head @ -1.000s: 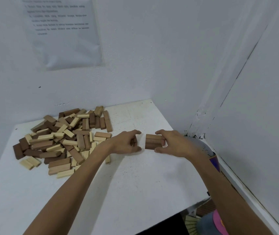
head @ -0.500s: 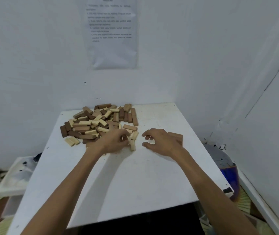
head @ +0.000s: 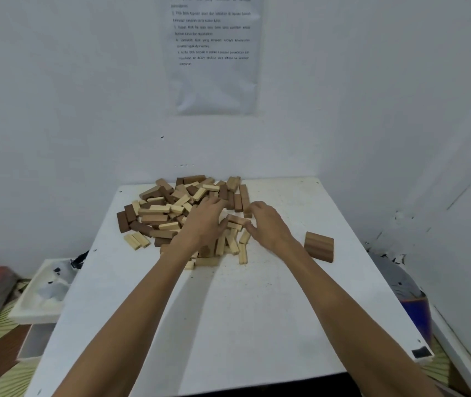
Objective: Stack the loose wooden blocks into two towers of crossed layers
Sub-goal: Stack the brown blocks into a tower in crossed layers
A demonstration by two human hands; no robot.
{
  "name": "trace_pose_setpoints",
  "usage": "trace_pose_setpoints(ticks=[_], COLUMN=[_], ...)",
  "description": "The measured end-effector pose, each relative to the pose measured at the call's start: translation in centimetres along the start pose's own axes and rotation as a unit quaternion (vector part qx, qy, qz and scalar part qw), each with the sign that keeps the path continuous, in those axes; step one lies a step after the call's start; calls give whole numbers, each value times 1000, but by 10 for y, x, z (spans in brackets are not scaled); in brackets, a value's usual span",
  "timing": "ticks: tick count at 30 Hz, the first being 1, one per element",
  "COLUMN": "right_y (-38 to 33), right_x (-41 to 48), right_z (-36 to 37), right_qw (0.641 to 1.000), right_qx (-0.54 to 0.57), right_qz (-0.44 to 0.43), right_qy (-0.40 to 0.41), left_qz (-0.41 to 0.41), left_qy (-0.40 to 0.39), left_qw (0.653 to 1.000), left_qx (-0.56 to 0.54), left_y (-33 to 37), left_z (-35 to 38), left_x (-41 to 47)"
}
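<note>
Head view: the only view; all notes come from it.
Table: white square table [head: 257,310], its far edge against the wall at 12 o'clock.
Heap: heap of loose pale and dark-brown wooden blocks [head: 159,213], at 11 to 12 o'clock on the table, unsorted, axes every way.
Started layer: flat slab of three brown wooden blocks [head: 318,249] laid side by side, at 3 o'clock, well apart from the heap, nothing on top. Its seams seem to run about 9-to-3.
Left hand: left hand [head: 204,224] palm down on the heap's 5 o'clock side, fingers fairly straight, resting on blocks. No block is seen closed in it.
Right hand: right hand [head: 267,227] at the heap's 4 o'clock rim, fingers curled, thumb toward a tan wooden block [head: 235,219]. Touching or pinching it: cannot tell.
Tan block: lies between the two thumbs, long axis about 10-to-4.
Key relation: the slab lies at 4 o'clock from the right hand, which is the nearer one. The left hand would have to reach across.
Step (judged): picking blocks for a second layer. The task is barely begun, with one layer of one tower and no second tower in sight.
Next move (judged): a block should go down with its long axis 12-to-6, across the seams, so it needs a turn on the carry.
Risk (judged): set-down could nudge the slab's blocks apart.
Surroundings: printed paper sheet [head: 214,53] on the wall at 12 o'clock; white plastic tray [head: 39,293] on the floor at 9 o'clock.
</note>
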State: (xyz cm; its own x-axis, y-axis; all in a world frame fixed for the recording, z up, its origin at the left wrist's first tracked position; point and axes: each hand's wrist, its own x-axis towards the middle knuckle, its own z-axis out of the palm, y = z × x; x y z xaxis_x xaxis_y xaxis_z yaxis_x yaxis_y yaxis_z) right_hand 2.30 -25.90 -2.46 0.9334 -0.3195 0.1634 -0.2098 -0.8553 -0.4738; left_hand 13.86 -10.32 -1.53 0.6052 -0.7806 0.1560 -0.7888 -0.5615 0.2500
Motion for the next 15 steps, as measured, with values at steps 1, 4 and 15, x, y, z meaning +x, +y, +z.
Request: trace_pose_setpoints(ticks=[1,4,15], right_y=[1,9,25], right_x=[2,2,8], right_z=[1,5,2], right_qw=[1000,997,998], right_qx=[-2,-22,52], right_qz=[-14,-58,20], right_qy=[-13,-36,43], left_qz=[2,-1,12], left_qy=[-12,-58,-4], left_qw=[1000,996,996], left_qx=[12,65,83], left_y=[0,-3,-11], left_z=[2,10,32], left_x=[7,19,26])
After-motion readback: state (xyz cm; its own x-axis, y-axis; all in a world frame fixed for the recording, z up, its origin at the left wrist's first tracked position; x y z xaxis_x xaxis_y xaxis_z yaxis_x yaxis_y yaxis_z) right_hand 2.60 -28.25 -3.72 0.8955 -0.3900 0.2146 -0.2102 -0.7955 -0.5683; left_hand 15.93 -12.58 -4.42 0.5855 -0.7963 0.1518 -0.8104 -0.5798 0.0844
